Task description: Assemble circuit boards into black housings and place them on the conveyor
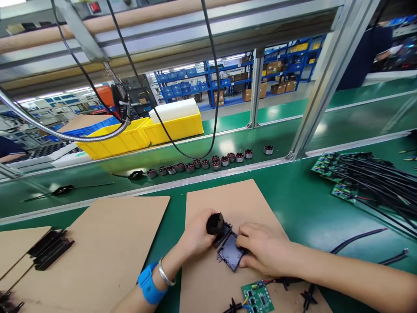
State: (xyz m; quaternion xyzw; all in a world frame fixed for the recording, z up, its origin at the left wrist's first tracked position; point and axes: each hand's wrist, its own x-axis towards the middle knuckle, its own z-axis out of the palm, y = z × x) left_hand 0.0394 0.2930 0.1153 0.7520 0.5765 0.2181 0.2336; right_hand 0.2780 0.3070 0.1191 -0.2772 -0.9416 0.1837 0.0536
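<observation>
My left hand (198,232) is closed around a black plastic housing (215,224) whose round, hollow end faces up. Against it sits a flat dark-grey plastic cover (231,252) with small tabs at its edges, pinched by the fingers of my right hand (260,248). The two parts meet or overlap; whether they are joined, I cannot tell. Both hands are over a brown cardboard sheet (224,198). Just below the cover, near the bottom edge, lies a green circuit board (259,298) with wires and black fittings attached.
Another cardboard sheet (130,217) lies at left, with black housings (52,250) on cables. At right is a pile of circuit boards with black cables (368,178). Several small round motor parts (224,161) line the conveyor behind a metal rail. Yellow bins (176,128) stand beyond.
</observation>
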